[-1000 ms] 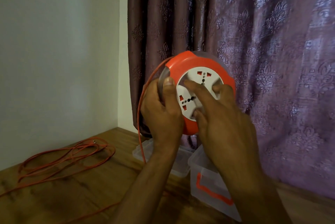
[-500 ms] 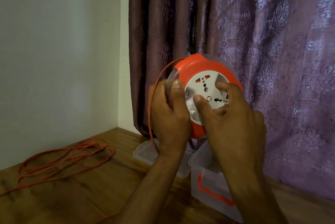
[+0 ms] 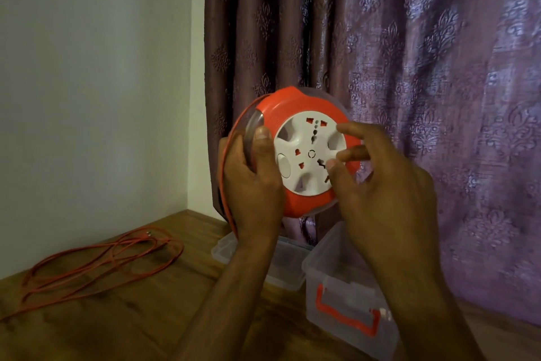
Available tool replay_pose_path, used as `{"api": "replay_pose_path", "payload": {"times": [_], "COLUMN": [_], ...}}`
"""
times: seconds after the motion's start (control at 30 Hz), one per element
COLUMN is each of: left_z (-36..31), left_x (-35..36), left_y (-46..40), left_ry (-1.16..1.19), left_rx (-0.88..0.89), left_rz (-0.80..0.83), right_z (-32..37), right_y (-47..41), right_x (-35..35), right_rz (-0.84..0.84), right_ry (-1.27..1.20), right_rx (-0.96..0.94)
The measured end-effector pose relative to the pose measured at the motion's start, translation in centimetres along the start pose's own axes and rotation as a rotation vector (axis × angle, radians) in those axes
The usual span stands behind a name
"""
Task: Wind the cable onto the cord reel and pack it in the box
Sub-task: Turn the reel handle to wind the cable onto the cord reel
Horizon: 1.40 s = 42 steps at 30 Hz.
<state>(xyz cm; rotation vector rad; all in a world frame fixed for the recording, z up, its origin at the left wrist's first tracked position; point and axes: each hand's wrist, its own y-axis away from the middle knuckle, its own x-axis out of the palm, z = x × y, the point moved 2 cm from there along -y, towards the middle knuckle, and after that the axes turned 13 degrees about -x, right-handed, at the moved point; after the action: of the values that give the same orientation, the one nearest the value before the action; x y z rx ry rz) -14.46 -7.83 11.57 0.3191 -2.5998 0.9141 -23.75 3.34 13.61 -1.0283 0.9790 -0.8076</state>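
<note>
Up in the air, the left hand (image 3: 251, 185) grips the cord reel (image 3: 295, 153) by its rim, socket face toward the camera; the right hand (image 3: 380, 185), fingers loosely spread, touches that face. Below, the cable (image 3: 96, 267) trails across the worktop (image 3: 123, 316) beside the box (image 3: 348, 296).

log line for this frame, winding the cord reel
step: winding | left hand: grips round orange cord reel | right hand: fingers at white hub | orange cable: mostly loose on wooden table

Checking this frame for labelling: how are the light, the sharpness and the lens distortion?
Head view: dim, soft room light, no glare; cord reel and left hand fairly sharp; right hand's fingertips slightly blurred; wide lens bows the curtain folds outward.
</note>
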Motion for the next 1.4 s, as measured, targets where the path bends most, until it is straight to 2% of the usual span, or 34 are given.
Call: {"api": "replay_pose_path", "payload": {"times": [0.17,0.27,0.47,0.7,0.93,1.1,1.2,1.33,1.4], "left_z": [-0.5,-0.4,-0.2,-0.5,-0.2,-0.3,-0.5,-0.4,-0.3], "left_x": [0.3,0.5,0.7,1.0,0.9,0.2,0.0,0.2,0.3], "left_y": [0.5,0.9,1.4,1.7,1.3,0.6,0.4,0.4,0.4], "left_ry": [0.020,0.037,0.053,0.027,0.045,0.073,0.058,0.046,0.046], "left_rx": [0.006,0.002,0.005,0.028,-0.020,-0.058,-0.073,-0.082,-0.075], "left_rz": [0.047,0.078,0.071,0.060,0.038,0.000,0.006,0.026,0.032], "right_z": [-0.2,0.2,0.1,0.2,-0.4,-0.2,-0.1,0.0,0.5], "right_y": [0.0,0.2,0.3,0.6,0.6,0.8,0.7,0.7,0.7], "right_x": [0.5,1.0,0.8,0.9,1.9,3.1,2.7,1.8,1.7], "right_rz": [0.303,0.399,0.271,0.026,-0.123,-0.052,-0.005,-0.078,0.008], "right_ry": [0.084,0.172,0.243,0.136,-0.170,-0.498,-0.422,-0.128,0.005], "right_rx": [-0.080,-0.102,-0.067,0.095,0.270,0.418,0.341,0.140,0.055]}}
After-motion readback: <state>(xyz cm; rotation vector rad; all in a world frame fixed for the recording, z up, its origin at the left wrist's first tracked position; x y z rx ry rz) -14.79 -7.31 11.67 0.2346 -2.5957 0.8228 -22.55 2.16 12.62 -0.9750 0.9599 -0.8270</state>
